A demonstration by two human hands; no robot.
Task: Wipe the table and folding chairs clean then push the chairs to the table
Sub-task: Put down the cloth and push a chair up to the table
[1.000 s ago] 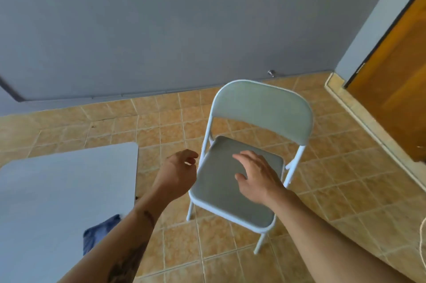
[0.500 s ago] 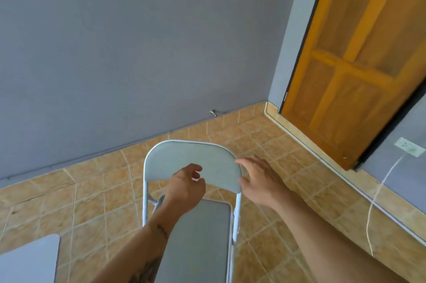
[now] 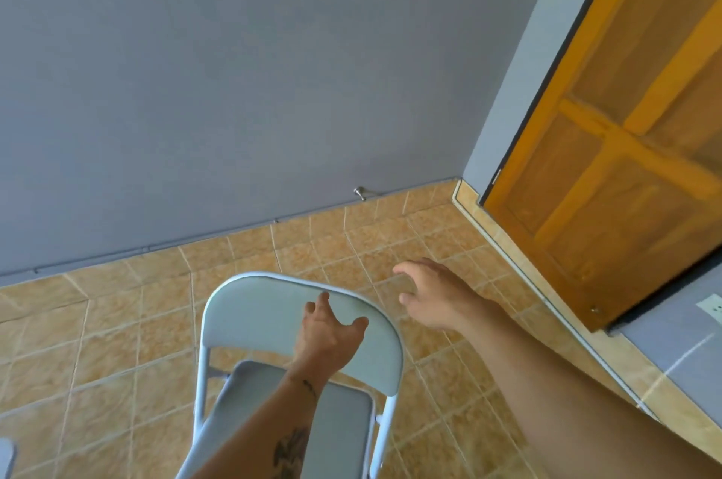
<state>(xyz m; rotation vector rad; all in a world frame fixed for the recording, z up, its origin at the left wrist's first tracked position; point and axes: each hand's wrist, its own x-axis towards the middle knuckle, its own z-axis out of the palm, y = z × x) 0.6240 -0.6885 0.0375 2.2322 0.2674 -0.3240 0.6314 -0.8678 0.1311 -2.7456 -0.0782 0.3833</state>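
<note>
Illumination is even, diffuse daylight; no direct source is visible. The grey wall [image 3: 234, 68] is flat and glare-free, darkening slightly toward the upper left. The wooden door [image 3: 633, 150] at the right shows motion smear along its panel edges. Wide-angle distortion bends the floor tiles [image 3: 117, 322] and the wall base. The right hand [image 3: 433, 295] is slightly blurred; shadows are soft and faint

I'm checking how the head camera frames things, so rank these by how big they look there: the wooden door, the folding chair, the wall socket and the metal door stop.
Largest to smallest:
1. wooden door
2. folding chair
3. wall socket
4. metal door stop

The door runs out of frame. The last two are both tiny and close in size.
</note>
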